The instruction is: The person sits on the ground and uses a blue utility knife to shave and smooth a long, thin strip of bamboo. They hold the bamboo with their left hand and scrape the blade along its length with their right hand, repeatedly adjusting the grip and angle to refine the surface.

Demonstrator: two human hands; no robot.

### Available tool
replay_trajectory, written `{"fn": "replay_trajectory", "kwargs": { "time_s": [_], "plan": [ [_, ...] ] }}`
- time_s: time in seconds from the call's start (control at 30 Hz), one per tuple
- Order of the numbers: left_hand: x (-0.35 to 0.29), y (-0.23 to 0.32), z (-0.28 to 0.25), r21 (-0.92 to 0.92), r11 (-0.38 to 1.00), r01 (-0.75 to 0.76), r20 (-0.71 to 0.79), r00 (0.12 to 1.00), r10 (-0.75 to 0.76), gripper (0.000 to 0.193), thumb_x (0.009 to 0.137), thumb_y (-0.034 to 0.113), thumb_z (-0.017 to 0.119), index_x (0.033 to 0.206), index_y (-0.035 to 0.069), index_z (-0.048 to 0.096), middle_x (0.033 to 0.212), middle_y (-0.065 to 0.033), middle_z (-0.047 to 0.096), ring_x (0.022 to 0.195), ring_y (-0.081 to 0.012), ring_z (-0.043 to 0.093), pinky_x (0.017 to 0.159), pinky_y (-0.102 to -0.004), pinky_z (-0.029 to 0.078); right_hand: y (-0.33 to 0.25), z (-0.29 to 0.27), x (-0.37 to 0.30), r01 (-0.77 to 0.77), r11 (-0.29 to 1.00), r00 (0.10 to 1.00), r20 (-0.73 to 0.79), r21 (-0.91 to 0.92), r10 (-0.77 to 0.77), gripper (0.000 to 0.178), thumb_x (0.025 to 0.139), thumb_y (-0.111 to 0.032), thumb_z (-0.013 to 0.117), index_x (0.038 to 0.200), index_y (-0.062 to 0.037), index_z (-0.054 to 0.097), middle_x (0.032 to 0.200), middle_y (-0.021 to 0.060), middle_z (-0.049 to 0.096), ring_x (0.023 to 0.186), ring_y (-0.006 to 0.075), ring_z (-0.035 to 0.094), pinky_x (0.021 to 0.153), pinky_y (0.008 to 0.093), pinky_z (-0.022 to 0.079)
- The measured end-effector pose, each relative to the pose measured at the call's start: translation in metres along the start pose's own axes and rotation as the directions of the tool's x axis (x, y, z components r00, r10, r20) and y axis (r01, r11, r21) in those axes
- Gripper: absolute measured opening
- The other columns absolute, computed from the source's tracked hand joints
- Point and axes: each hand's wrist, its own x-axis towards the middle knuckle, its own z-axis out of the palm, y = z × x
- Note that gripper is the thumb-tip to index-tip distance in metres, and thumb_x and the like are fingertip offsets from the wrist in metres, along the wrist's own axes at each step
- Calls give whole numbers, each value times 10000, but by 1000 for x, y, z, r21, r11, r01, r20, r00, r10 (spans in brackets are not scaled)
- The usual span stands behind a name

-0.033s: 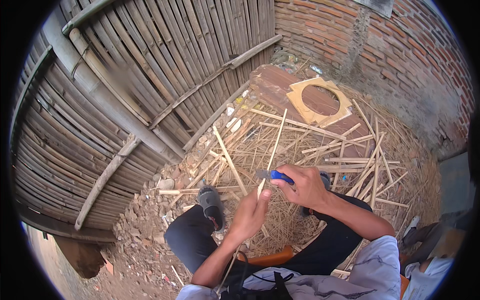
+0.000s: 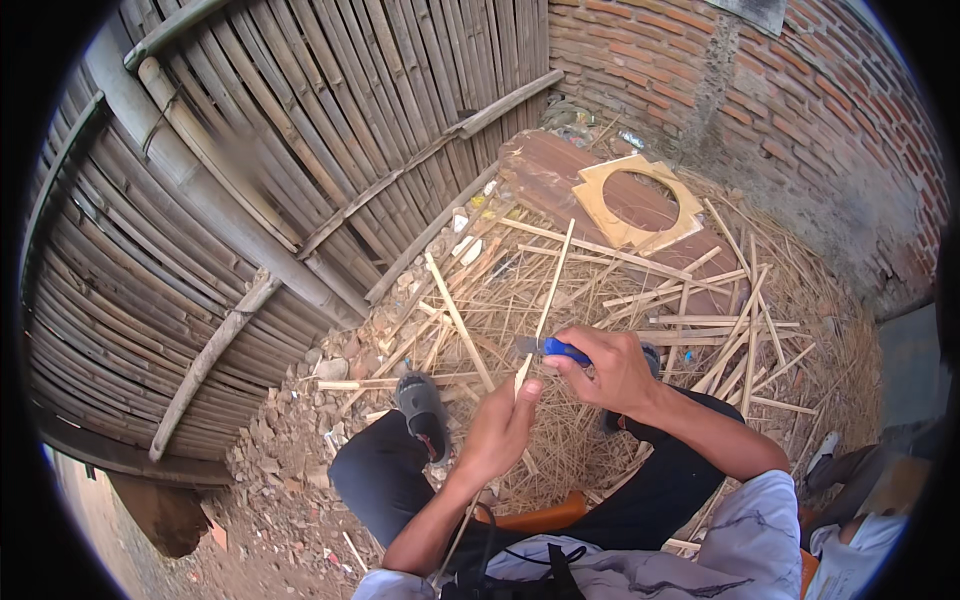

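Note:
Before my lap, my left hand [image 2: 500,425] is closed round a narrow pale bamboo strip [image 2: 555,280]. The strip slants up and away past my fingers, and a thin length trails below my wrist. My right hand [image 2: 610,370] grips a knife [image 2: 567,350] by its blue handle. Its short grey blade points left and meets the strip just above my left thumb. How deep the blade sits in the strip is too small to tell. Both hands are close together, over loose shavings.
Cut strips [image 2: 745,340] and shavings [image 2: 570,430] litter the ground between my shoes [image 2: 422,410]. Farther off lies a brown board [image 2: 545,165] with a cardboard piece [image 2: 600,190] that has a round hole. A bamboo wall [image 2: 330,120] and brick wall [image 2: 650,60] enclose the corner. Another person's leg [image 2: 850,470] shows at right.
My right hand and the knife have shifted very slightly to the right. My left hand and the strip look the same.

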Motion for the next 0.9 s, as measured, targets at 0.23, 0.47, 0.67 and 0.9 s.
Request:
{"fn": "replay_trajectory", "kwargs": {
  "time_s": [0.23,0.47,0.67,0.9],
  "plan": [
    [-8,-11,3,81,994,66,49,996,-71,495,1195,405,454,1016,-37,590,693,-155,559,644,-329,567,653,-489,454,40,-45,32,-230,963,954,-230,-144,193,296,1057,-295,721,1070,0,735,804,147,748,658,292,722,606,396,543],
    [-6,-6,10,-105,994,30,155,988,-14,525,1193,464,442,996,-8,562,709,-83,533,629,-247,519,629,-435,439,104,-75,28,-309,949,823,-480,68,303,320,1111,-317,640,1074,-10,723,753,15,626,584,134,501,573,344,399],
    [4,9,-8,-398,814,423,480,852,-208,596,1184,577,279,847,124,470,698,56,347,506,-71,325,501,-257,306,69,-74,22,-391,657,842,-38,644,539,372,1109,-318,646,1379,-63,670,883,-53,624,639,18,450,562,219,319],
    [8,-9,-7,-545,630,552,640,760,-112,647,1140,648,323,871,100,539,666,68,362,431,-55,335,443,-242,271,49,-57,19,-402,522,828,56,752,557,617,1036,-225,766,1550,17,525,1011,-4,689,649,7,481,543,206,342]
  ]
}}
